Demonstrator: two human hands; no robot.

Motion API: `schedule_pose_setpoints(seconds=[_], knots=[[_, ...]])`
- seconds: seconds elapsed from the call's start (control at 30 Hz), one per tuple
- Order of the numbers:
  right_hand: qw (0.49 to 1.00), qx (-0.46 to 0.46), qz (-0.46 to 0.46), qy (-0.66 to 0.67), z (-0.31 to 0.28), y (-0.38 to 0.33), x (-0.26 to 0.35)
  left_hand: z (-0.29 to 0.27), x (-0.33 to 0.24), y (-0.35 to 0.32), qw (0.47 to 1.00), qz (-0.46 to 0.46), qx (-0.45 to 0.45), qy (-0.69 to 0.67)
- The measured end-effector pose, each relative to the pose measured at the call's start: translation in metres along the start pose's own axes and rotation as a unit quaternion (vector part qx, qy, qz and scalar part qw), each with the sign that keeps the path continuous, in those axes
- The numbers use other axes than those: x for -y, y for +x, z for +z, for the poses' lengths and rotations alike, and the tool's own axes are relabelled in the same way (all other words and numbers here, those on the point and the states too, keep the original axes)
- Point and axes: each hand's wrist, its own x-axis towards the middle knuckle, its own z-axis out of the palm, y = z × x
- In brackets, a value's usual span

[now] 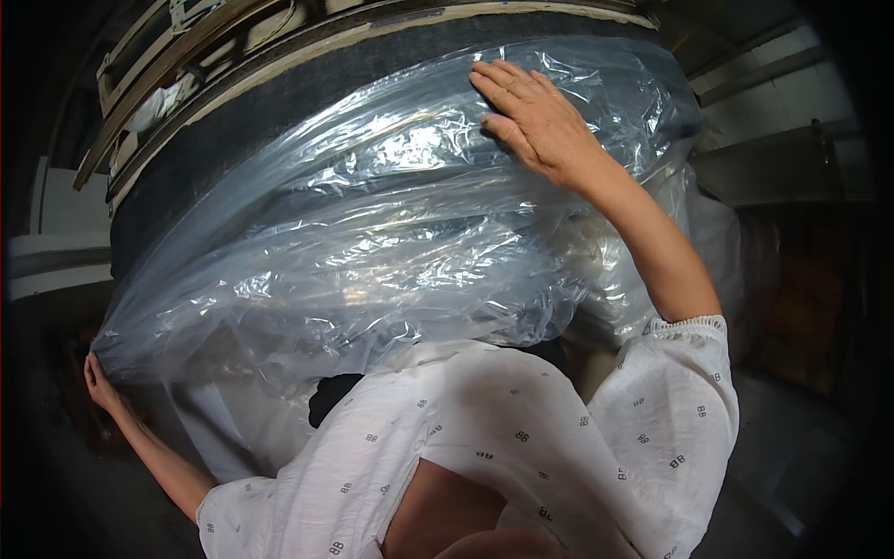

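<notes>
Film: clear, creased and glossy, spread over the table from the far right corner across to the near edge, its left end drawn to a gathered point.
Left hand: off the table's near left corner, fingertips pinching that point.
Right hand: palm down on the film near the far edge, fingers flat, thumb apart, gripping nothing.
Table: dark top, bare along the far left edge.
Slats: wooden, beyond the far edge.
Shirt: white, dark-patterned, at the near edge.
</notes>
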Motion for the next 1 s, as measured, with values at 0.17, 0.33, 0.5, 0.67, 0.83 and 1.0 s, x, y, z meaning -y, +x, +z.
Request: schedule_pose_setpoints(seconds=[0.17,0.33,0.5,0.67,0.83,1.0], knots=[[0.999,-0.03,0.019,0.028,0.01,0.025,-0.013,-0.024,-0.009,-0.026,1.0,-0.012,0.012,0.018],[0.984,-0.138,0.083,0.076,0.026,0.063,-0.038,-0.055,0.049,-0.029,0.999,-0.016,0.051,0.012],[0.909,-0.023,0.166,0.382,0.009,0.08,-0.071,0.013,0.014,-0.04,0.975,-0.109,-0.062,-0.183],[0.792,-0.366,0.2,0.446,-0.066,0.105,-0.127,0.122,-0.095,-0.014,0.946,0.008,-0.04,-0.321],[0.899,-0.286,0.329,-0.047,0.038,0.053,-0.2,0.252,-0.034,0.034,0.986,0.141,0.088,0.015],[0.909,-0.288,0.279,0.111,0.034,0.039,-0.236,0.307,-0.076,0.02,0.985,0.1,0.041,-0.133]])
